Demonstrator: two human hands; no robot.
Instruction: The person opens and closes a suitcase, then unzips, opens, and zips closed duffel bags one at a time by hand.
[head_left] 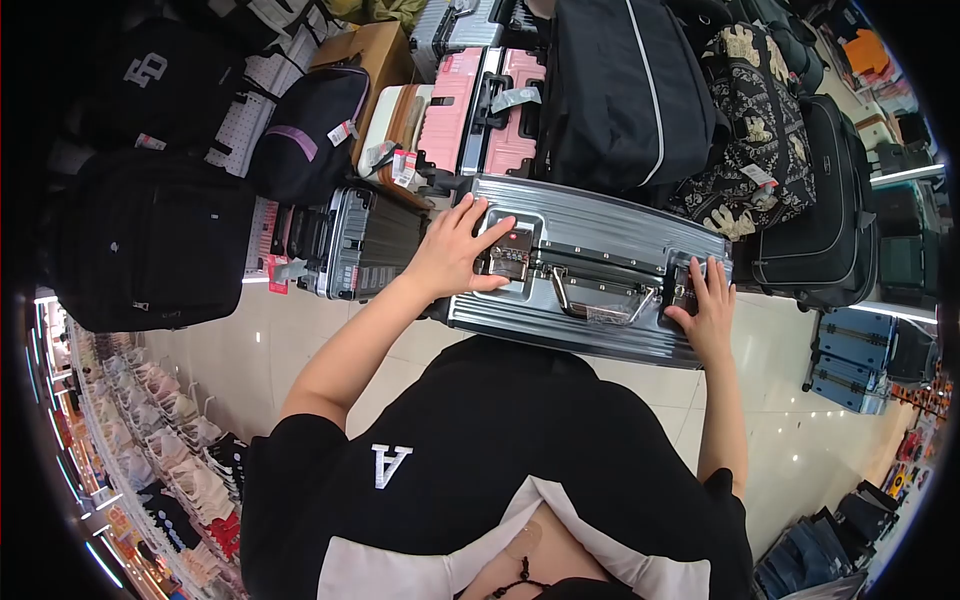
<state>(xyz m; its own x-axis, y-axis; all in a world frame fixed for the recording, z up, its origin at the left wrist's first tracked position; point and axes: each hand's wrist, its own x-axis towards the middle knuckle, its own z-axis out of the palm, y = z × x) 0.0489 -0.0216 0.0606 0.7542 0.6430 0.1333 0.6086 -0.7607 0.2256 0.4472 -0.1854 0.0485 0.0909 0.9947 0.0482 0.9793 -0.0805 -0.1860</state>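
Observation:
A grey ribbed suitcase [600, 255] stands in front of my body, its side with the handle [600, 300] and two latches facing up. My left hand [465, 245] rests on its left end with the fingers spread, thumb and forefinger on either side of the left latch [508, 255]. At the other end, my right hand [705, 305] lies with fingers apart by the right latch [683, 290]. Clear plastic wraps part of the handle. Neither hand grips anything.
Behind the suitcase stand a pink suitcase [485, 115], a large black bag [625, 95] and a patterned bag [755, 125]. A dark suitcase [370, 240] and a black backpack [150, 240] are at the left. Blue suitcases [850, 355] stand at the right.

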